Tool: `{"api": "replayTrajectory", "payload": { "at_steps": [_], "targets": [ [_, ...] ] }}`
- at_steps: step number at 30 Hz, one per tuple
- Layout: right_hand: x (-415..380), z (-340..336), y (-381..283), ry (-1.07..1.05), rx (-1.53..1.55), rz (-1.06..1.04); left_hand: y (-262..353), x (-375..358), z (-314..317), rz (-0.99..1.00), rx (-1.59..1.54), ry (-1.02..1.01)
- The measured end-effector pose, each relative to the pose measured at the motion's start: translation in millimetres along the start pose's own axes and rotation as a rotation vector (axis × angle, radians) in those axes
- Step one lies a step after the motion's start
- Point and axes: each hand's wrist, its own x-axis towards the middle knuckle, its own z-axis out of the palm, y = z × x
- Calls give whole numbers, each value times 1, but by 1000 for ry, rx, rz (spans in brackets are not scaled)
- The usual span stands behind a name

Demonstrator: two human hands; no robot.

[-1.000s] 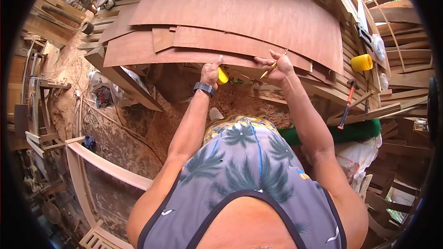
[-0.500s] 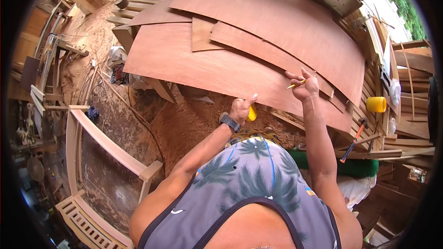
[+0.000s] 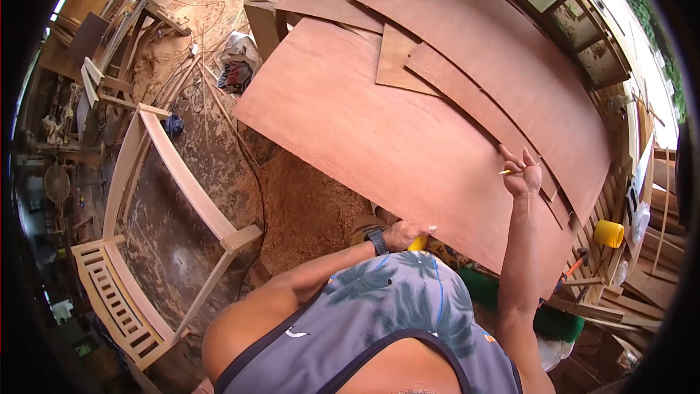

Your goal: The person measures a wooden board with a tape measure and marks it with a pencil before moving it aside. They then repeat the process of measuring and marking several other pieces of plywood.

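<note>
1. Head view: a broad, smooth reddish sheet [image 3: 350, 124] lies partly under other sheets [image 3: 496, 51]; hands apart, left hand [image 3: 403, 236] clamped on a yellow object [image 3: 418, 243] at its near edge, right hand [image 3: 523, 177] pinching a pencil [image 3: 510, 171].
2. More sheet shows than earlier.

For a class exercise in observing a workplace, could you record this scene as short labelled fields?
Setting: woodworking area, sawdust-strewn floor
Left hand: grips a yellow object, mostly hidden, at the edge of the near sheet
Right hand: holds a pencil above the sheets
Near sheet: thin, reddish-brown, partly covered by other sheets
Far right: yellow cylinder
Left: wooden frame with a slatted section
</note>
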Motion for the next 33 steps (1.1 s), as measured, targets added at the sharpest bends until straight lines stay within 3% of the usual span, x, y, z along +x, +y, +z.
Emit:
{"api": "replayTrajectory", "payload": {
  "at_steps": [1,2,5,6,8,9,11,12,15,18,19,20,21,22,24,26,27,28,30,31,33],
  "targets": [
    [2,0,0,-4,-6,7,-1,-12,0,152,188,-31],
    [4,-3,-2,-4,-12,18,2,-18,1,151,189,-24],
    [11,-7,-6,8,-56,20,9,-34,7,-156,-125,-71],
    [10,-9,-6,25,-88,7,7,-42,12,-160,-128,-70],
    [8,-8,-4,19,-98,9,-2,-56,23,113,200,-14],
    [7,-6,-4,16,-86,17,-7,-62,29,111,197,-12],
    [7,-8,-5,-1,-108,-4,-14,-78,44,328,336,118],
    [10,-11,-10,-4,-108,50,-10,-84,47,320,331,113],
    [6,-24,-10,-24,-234,42,5,-107,59,-165,-329,139],
    [-14,-42,-2,-8,-448,14,13,-145,61,-382,-434,176],
    [-21,-47,1,-31,-962,-135,34,-150,60,-428,-685,241],
    [-26,-54,3,-50,-1479,-278,29,-161,64,-438,-682,231],
    [-25,-56,17,-263,-1639,-689,18,-177,70,-374,-546,292],
    [-30,-57,18,-290,-1892,-804,6,-196,75,-310,-411,350],
    [-41,-42,30,-384,-2153,-530,-7,-223,74,-306,-301,331],
    [-43,-33,51,-291,-2363,-535,14,-230,68,-138,-21,327],
    [-45,-33,60,-332,-2266,-634,14,-237,65,-10,179,296],
    [-49,-32,60,-345,-2263,-642,3,-243,62,-7,186,305],
    [-86,-10,75,-302,-2222,-517,-23,-256,59,-188,-30,158],
    [-85,-18,80,-319,-2170,-550,-27,-263,61,-190,-28,181],
    [-106,-23,97,-402,-2109,-614,-23,-265,65,-501,-801,375]
  ]
}}
